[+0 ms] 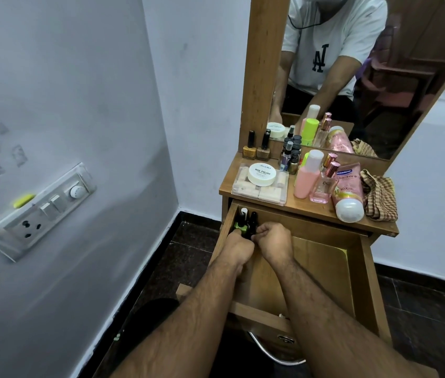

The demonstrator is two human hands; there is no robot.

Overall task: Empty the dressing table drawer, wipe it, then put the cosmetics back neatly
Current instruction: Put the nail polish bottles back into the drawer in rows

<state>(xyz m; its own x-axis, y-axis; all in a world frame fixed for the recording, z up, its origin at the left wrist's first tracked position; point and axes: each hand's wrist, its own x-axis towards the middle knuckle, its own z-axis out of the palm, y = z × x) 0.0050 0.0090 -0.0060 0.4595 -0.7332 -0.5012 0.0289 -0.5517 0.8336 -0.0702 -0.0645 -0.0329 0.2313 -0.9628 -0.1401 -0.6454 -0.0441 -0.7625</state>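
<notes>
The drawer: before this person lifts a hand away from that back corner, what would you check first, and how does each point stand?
1. Open wooden drawer pulled out far enough to reach in: ok.
2. Small dark-capped bottles upright in the back left corner: ok.
3. Left hand at the green-based bottle; a firm hold: cannot tell, the fingers are hidden.
4. Right hand curled at a black bottle; released or held: cannot tell.
5. Rest of the drawer floor free for more items: ok.
6. Cosmetics left on the wooden tabletop, such as the pink tube: not ok, not put back yet.
</notes>
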